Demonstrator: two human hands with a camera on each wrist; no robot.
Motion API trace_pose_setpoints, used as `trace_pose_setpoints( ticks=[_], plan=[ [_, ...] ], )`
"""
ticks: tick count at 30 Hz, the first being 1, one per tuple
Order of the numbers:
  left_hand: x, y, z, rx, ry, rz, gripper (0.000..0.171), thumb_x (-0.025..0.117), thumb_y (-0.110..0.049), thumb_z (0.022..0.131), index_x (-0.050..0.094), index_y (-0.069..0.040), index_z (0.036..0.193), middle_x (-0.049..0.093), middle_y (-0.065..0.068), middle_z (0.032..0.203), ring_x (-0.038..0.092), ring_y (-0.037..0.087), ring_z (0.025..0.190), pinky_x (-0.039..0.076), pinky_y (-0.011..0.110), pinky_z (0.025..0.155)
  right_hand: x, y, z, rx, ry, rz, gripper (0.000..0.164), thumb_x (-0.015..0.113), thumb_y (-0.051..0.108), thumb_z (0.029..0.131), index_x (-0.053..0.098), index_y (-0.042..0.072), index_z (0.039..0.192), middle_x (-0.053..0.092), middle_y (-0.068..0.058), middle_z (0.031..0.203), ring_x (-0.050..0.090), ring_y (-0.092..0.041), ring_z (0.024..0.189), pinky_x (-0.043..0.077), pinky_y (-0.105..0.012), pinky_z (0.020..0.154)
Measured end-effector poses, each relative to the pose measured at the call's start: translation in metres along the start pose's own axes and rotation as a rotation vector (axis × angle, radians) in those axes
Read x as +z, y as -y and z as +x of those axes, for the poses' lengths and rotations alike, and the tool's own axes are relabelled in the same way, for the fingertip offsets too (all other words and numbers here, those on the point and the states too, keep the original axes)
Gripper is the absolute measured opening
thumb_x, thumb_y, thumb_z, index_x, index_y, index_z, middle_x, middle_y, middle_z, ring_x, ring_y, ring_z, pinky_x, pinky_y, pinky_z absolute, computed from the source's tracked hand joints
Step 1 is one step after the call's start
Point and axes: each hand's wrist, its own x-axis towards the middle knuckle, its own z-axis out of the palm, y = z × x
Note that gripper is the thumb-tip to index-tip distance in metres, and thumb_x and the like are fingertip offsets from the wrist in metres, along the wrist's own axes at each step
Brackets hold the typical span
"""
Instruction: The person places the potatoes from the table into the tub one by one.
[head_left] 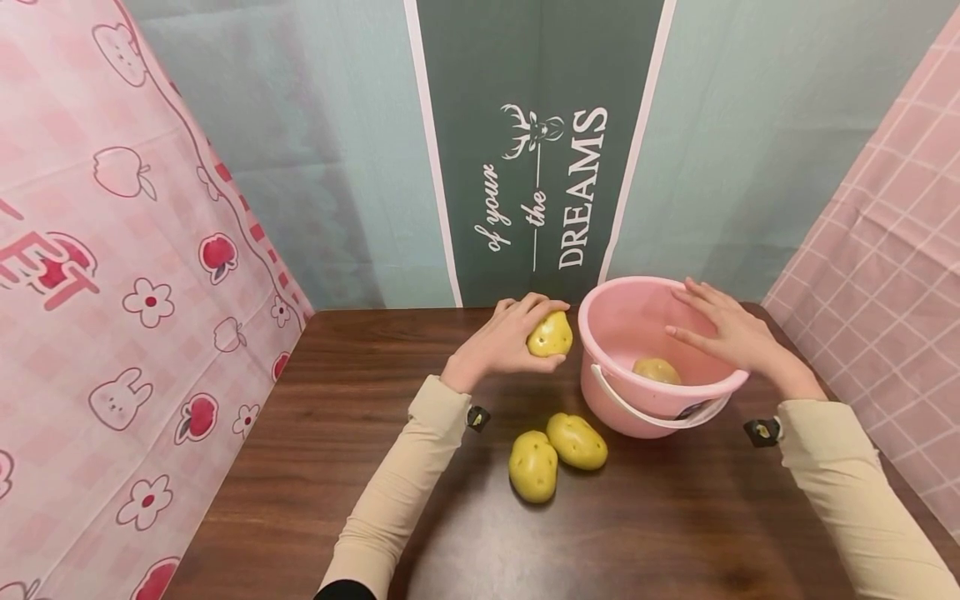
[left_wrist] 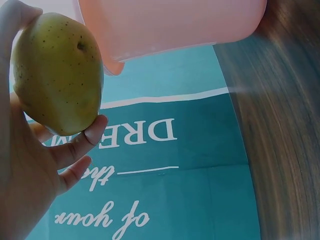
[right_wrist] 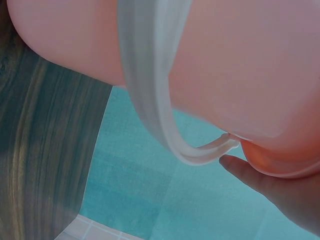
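Observation:
In the head view my left hand [head_left: 517, 337] grips a yellow potato [head_left: 550, 335] just left of the pink bucket [head_left: 600, 400]. The left wrist view shows this potato [left_wrist: 59, 75] between thumb and fingers, raised near the bucket's wall. Over the bucket's right rim lies my right hand [head_left: 723, 332], its fingers spread and fairly straight across the opening. One finger [right_wrist: 250, 175] appears beside the rim near the handle's end in the right wrist view. Inside the bucket rests another potato [head_left: 657, 371], partly hidden by the front rim.
Two more potatoes [head_left: 533, 467] [head_left: 577, 442] lie side by side on the brown wooden table [head_left: 360, 400], in front of the bucket. The bucket's white handle [head_left: 637, 414] hangs down its front. A green-and-teal cloth [head_left: 480, 83] stands behind, with pink patterned cloths at both sides.

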Motion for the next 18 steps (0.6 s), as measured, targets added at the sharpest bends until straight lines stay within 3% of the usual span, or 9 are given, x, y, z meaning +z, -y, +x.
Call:
trace_pose_setpoints(
  ticks=[18],
  plan=[
    [-0.0032,-0.0041,0.0040,-0.012,-0.002,0.000,0.068,0.060,-0.058,0.073,0.042,-0.031,0.133,0.044,-0.011,0.118,0.043,-0.001,0.100,0.026,0.030,0.097,-0.0005,0.0000,0.0003,0.010,0.013,-0.011,0.070,0.061,0.044,0.085,0.035,0.014,0.143,0.019,-0.012,0.153,0.014,-0.038,0.139,0.020,-0.070,0.094]
  ],
)
